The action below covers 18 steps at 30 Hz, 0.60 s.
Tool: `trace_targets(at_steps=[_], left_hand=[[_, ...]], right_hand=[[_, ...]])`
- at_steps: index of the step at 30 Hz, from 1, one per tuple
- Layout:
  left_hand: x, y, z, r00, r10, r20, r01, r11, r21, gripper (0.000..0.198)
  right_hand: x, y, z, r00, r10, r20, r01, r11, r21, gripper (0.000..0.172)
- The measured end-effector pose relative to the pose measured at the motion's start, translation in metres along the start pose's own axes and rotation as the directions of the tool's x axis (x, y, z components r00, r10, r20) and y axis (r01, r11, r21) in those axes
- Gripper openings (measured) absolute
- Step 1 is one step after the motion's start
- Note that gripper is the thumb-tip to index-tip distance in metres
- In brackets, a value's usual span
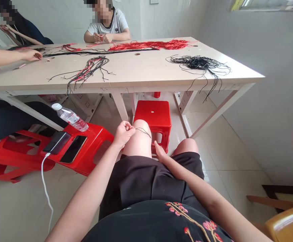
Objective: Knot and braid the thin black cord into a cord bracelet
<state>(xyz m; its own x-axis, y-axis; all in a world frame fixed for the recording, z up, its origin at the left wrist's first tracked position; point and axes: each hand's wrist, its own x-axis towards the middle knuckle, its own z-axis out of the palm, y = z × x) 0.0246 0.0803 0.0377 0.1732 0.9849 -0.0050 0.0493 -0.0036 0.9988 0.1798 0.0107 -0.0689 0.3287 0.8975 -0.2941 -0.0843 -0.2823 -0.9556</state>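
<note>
My left hand (124, 133) is closed in a pinch over my left knee. Out of its fingertips, toward the right, runs a thin black cord (144, 131) that lies across the bare knee. Between my knees is my right hand (160, 151), seen edge-on with its fingers stretched out and partly hidden; it appears to hold nothing. On the table (141, 72) in front lie a bundle of black and red cords (89, 69) at left and a tangled heap of black cord (199, 63) at right, some ends hanging over the edge.
Before my knees stands a red stool (152, 112). Another red stool (96, 134) at left bears a water bottle (72, 117), a phone (74, 149) and a power bank (57, 143) with a white cable. Red cords (151, 45) lie farther back. Other people work at the table.
</note>
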Motion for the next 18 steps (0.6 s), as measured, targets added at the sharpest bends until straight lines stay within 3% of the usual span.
trace_targets(at_steps=[3, 6, 8, 9, 10, 12, 15, 18], left_hand=[[-0.013, 0.009, 0.001, 1.0, -0.012, -0.005, 0.012, 0.998, -0.063, 0.027], [-0.024, 0.016, 0.005, 1.0, 0.003, 0.018, -0.002, 0.999, -0.052, 0.026], [-0.03, 0.018, 0.007, 0.999, 0.03, 0.043, -0.029, 0.999, -0.031, 0.025], [-0.032, 0.018, 0.008, 0.997, 0.047, 0.054, -0.046, 0.999, -0.014, 0.025], [-0.034, 0.017, 0.009, 0.996, 0.064, 0.061, -0.065, 0.998, 0.011, 0.024], [-0.038, 0.012, 0.009, 0.994, 0.088, 0.066, -0.093, 0.993, 0.078, 0.023], [-0.044, 0.0, 0.006, 0.996, 0.065, 0.055, -0.074, 0.982, 0.171, 0.021], [-0.049, -0.013, 0.001, 1.0, 0.006, 0.027, -0.012, 0.97, 0.242, 0.019]], right_hand=[[-0.012, -0.004, -0.015, 0.991, -0.075, -0.108, 0.072, 0.997, -0.031, 0.041], [-0.017, -0.046, -0.02, 0.946, -0.305, -0.109, 0.301, 0.952, -0.053, 0.033], [-0.023, -0.075, -0.015, 0.805, -0.588, 0.078, 0.594, 0.798, -0.1, 0.037], [-0.027, -0.085, -0.011, 0.753, -0.636, 0.169, 0.653, 0.753, -0.079, 0.036], [-0.031, -0.091, -0.006, 0.732, -0.639, 0.238, 0.668, 0.742, -0.062, 0.03], [-0.037, -0.093, 0.003, 0.771, -0.552, 0.317, 0.592, 0.805, -0.038, 0.02], [-0.038, -0.077, 0.009, 0.85, -0.408, 0.332, 0.443, 0.896, -0.033, 0.018], [-0.036, -0.061, 0.007, 0.873, -0.372, 0.316, 0.43, 0.892, -0.139, 0.018]])
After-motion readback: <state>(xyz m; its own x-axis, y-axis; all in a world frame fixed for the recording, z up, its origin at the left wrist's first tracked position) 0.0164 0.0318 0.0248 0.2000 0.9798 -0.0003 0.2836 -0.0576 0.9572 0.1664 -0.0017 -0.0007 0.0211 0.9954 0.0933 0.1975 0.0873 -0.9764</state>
